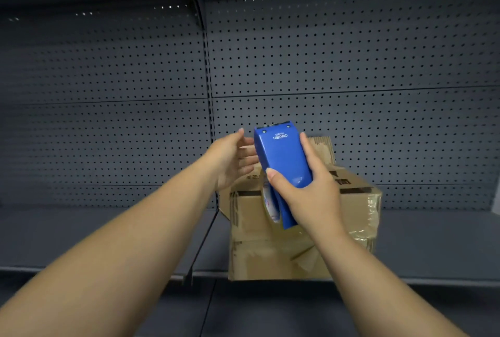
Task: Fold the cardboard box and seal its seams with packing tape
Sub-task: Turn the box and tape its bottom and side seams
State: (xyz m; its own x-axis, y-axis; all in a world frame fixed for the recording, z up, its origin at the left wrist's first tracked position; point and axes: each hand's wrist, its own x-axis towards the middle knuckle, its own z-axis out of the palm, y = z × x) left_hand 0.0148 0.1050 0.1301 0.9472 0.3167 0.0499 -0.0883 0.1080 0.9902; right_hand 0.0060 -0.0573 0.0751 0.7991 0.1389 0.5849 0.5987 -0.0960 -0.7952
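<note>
Cardboard box [303, 228] — brown corrugated carton, standing on the front of a dark metal shelf [433, 239] before a perforated back panel [351, 65]. Likely light and empty; walls stiff but creased, glossy with old tape, so slippery in patches. 1 flap [323, 147] stands up at the far side. Best held flat on the top panels or by a corner, not by the loose flap.

Tape dispenser [284, 163] — blue hard-shell type, rigid, with the roll [269, 201] showing at its lower edge; held above the box top, cutter end pointing away. Probably light; the toothed edge is the part to keep fingers off.

Right hand [311, 193] — wrapped around the dispenser body, thumb on its near side, fingers along the far side.

Left hand [232, 160] — fingers straight and relaxed, holding nothing, just beside the dispenser over the box's far left edge.

Writing — white brand mark on the dispenser, upside down to the viewer, seemingly "deli"; black printed characters on the box top, partly covered and unreadable.
</note>
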